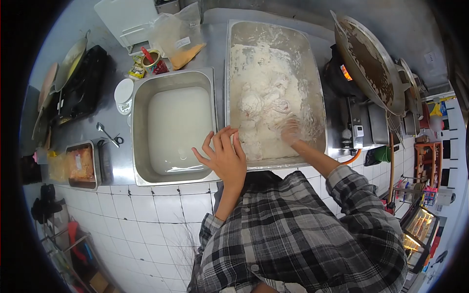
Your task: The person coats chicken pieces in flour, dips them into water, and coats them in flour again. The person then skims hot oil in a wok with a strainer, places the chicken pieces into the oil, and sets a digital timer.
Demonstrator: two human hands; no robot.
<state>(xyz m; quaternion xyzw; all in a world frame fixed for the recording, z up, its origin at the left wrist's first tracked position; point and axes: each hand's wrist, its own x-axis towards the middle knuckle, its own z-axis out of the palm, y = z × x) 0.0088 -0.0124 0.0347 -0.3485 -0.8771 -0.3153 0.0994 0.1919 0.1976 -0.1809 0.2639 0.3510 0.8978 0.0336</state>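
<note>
A large metal tray (pixel 320 105) holds white flour (pixel 268 61) with several flour-coated pieces (pixel 261 102) that look like meat heaped in the middle. My right hand (pixel 291 131) is down in the flour at the tray's right side, its fingers blurred and partly covered with flour, so their grip is unclear. Over the near edge between the two containers, my left hand (pixel 225 155) has its fingers spread and holds nothing. Left of it stands a deep metal pan (pixel 140 141) of cloudy whitish liquid (pixel 181 127).
A wide pan (pixel 373 58) sits over a burner with a visible flame (pixel 346 72) on the right. Left are a kitchen scale (pixel 124 91), metal tongs (pixel 110 135) and a small tray (pixel 96 166) of packed food. A can (pixel 155 63) and plastic bag (pixel 178 34) stand behind.
</note>
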